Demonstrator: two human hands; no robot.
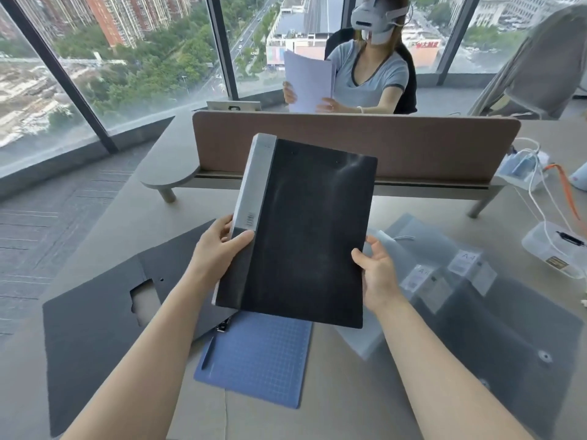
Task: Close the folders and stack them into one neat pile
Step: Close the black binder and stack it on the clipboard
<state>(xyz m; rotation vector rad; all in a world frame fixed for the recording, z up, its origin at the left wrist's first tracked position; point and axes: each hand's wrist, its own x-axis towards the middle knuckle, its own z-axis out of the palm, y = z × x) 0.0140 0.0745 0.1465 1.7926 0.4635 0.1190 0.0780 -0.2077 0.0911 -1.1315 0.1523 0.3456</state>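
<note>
Left hand (222, 246) grips the grey spine of the closed black folder (305, 236), thumb curled over its cover, while the right hand (374, 268) pinches the opposite edge — the folder is held tilted above the counter (133, 223). Beneath lie an open dark folder (95, 328), translucent folders (508, 328) and a blue folder (260, 360) — its clip end tucked under the dark one.
</note>
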